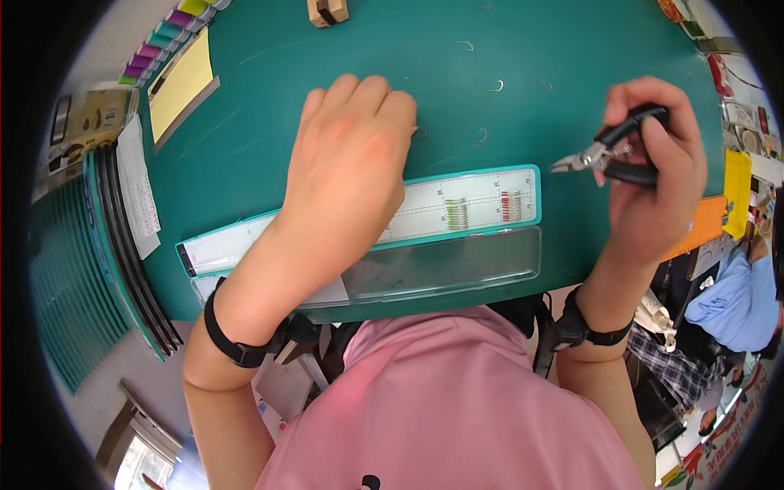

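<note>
My left hand [351, 147] is closed, knuckles up, over the green work mat [269, 98]. Its fingertips are hidden, so what they hold cannot be seen; a small fish hook [421, 132] shows right beside them. In my right hand [665, 175] is a pair of black-handled pliers [606, 152], jaws pointing left. Below my left hand lies a long teal-edged case [416, 220] with its clear lid [449, 265] folded open toward me. Inside, a green-topped row of rigged hooks [456, 214] sits left of a red-topped row [511, 207].
Loose hooks [496, 86] are scattered on the mat beyond the case. A small wooden block [328, 11] stands at the far edge. Thread spools [167, 31] and a yellow notepad [181, 86] are at the left. Orange [697, 227] and yellow [737, 192] items lie at the right.
</note>
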Tool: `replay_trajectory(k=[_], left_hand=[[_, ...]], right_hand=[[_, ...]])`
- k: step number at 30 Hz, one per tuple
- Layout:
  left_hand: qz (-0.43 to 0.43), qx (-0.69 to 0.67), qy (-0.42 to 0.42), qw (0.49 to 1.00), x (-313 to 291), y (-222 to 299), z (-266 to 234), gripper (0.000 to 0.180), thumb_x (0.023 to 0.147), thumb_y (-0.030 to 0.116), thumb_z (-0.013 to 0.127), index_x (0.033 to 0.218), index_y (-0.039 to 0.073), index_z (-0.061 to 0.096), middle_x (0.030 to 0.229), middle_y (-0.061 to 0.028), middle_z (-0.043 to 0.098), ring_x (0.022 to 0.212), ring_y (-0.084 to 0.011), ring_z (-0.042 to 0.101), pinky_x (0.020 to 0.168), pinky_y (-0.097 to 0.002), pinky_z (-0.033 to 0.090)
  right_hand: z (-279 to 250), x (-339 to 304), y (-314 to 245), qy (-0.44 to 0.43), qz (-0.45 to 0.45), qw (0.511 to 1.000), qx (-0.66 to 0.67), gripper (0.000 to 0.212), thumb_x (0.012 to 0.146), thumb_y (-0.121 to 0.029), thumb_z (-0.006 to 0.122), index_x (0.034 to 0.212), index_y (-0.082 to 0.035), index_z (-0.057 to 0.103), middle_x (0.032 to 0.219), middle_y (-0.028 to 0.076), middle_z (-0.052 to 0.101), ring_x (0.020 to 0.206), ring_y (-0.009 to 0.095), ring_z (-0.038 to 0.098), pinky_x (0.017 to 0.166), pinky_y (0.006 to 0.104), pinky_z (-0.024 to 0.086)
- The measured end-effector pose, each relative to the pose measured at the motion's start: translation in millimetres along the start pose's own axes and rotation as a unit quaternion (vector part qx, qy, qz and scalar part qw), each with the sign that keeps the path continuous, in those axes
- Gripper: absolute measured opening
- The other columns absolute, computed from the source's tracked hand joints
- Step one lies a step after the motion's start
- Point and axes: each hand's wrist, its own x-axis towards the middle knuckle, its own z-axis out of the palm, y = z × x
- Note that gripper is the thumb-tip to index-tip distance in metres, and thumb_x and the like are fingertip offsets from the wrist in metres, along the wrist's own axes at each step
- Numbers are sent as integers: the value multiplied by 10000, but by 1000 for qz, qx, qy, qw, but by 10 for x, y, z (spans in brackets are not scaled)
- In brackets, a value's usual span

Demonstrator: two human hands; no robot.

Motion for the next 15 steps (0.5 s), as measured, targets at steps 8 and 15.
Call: replay_trajectory(k=[8,15], left_hand=[[-46,-161,90,982,-189,5,-117,141,832,-99,674,940,-19,633,862,-129,653,805,-303,603,707,-360,492],[21,-20,28,999,-42,-31,-127,145,801,-53,710,917,12,652,872,-96,634,835,-288,589,744,-387,450]], right_hand=[[62,-125,-25,-146,-40,988,25,327,969,-268,453,1099,32,448,1141,292,535,690,115,428,644,232,368],[6,-109,76,-113,-33,990,73,357,989,-273,406,1134,50,445,1032,254,550,745,145,477,660,245,403]])
